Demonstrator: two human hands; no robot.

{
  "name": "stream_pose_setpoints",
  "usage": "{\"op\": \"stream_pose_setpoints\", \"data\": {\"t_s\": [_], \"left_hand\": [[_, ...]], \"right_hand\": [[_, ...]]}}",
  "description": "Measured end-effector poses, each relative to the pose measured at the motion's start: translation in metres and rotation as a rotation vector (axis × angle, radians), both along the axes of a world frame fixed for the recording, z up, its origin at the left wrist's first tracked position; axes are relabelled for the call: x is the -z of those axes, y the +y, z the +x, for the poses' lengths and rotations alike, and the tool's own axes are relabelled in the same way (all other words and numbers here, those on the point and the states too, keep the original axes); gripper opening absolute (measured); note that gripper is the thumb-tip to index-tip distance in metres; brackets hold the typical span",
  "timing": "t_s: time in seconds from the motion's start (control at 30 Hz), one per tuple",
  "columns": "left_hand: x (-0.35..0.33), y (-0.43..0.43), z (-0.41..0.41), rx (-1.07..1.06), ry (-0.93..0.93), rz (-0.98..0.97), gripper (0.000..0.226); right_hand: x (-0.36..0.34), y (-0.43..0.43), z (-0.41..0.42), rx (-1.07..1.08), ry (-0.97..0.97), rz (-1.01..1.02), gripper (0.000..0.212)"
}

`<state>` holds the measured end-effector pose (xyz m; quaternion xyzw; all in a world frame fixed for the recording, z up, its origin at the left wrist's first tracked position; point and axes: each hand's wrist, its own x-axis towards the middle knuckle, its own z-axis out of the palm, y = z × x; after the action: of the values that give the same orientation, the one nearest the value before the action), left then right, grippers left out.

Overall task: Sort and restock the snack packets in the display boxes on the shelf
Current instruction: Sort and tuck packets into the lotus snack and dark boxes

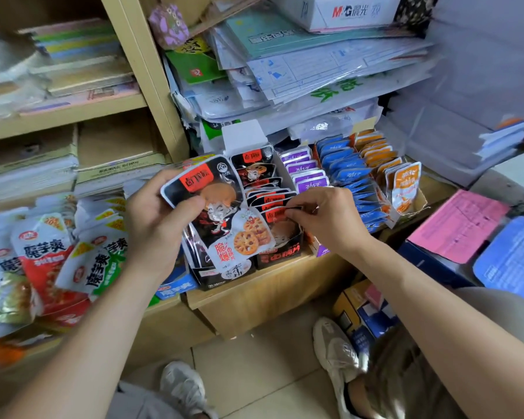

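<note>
Broadly, the pale wooden shelf ledge carries several cardboard display boxes side by side. Rows of purple foil packets, blue foil packets and orange foil packets stand upright to the right. The black cardboard display box sits left of them, its front close to the ledge's edge.

Next in size, the left hand grips a stack of black lotus-root snack packets, thumb across the front and fingers curled behind. The stack is held just above and left of the black box. The right hand reaches into that box and pinches the top edge of 1 black packet with a red label near the front of the row.

Several risks follow, as I judge it. The glossy stack is clamped by 1 thumb only, so it could fan out and slide to the floor. Pressing into the packed row may crease neighbouring packets or tip 1 over the low wall into the purple row. A forward tug could also drag the box off the ledge.
</note>
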<state>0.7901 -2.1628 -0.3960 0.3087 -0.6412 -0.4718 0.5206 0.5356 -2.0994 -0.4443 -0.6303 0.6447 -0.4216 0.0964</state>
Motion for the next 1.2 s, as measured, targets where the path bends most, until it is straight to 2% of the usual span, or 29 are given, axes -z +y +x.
{"op": "stream_pose_setpoints", "data": {"t_s": [0.1, 0.27, 0.4, 0.47, 0.63, 0.73, 0.8, 0.97, 1.1, 1.2], "left_hand": [[0.003, 0.004, -0.006, 0.003, -0.135, -0.080, 0.017], [0.009, 0.012, -0.025, 0.031, -0.264, -0.176, 0.024], [0.010, 0.010, -0.030, 0.022, -0.326, -0.255, 0.028], [0.009, 0.009, -0.032, 0.032, -0.359, -0.318, 0.028], [0.014, 0.008, -0.042, 0.075, -0.447, -0.486, 0.022], [0.014, 0.006, -0.045, 0.103, -0.453, -0.486, 0.023], [0.012, 0.005, -0.045, 0.120, -0.426, -0.423, 0.024], [0.012, -0.003, -0.043, 0.129, -0.373, -0.237, 0.028], [0.011, -0.007, -0.039, 0.095, -0.350, -0.225, 0.034], [0.009, -0.006, -0.038, 0.040, -0.286, -0.266, 0.032]], "right_hand": [[0.001, -0.002, 0.001, 0.030, -0.112, 0.021, 0.008], [-0.002, -0.009, -0.003, 0.040, -0.407, 0.102, 0.007], [-0.006, -0.013, -0.011, -0.041, -0.639, 0.193, 0.005], [-0.008, -0.012, -0.016, -0.085, -0.690, 0.236, 0.009], [-0.016, 0.003, -0.024, -0.220, -0.604, 0.311, 0.025], [-0.015, 0.016, -0.025, -0.186, -0.262, 0.256, 0.036], [-0.012, 0.019, -0.021, -0.096, -0.125, 0.203, 0.037], [-0.003, 0.018, -0.008, 0.003, -0.096, 0.133, 0.034], [0.000, 0.017, -0.003, 0.030, -0.156, 0.136, 0.034], [-0.005, 0.016, 0.000, 0.037, -0.179, 0.030, 0.028]]}}
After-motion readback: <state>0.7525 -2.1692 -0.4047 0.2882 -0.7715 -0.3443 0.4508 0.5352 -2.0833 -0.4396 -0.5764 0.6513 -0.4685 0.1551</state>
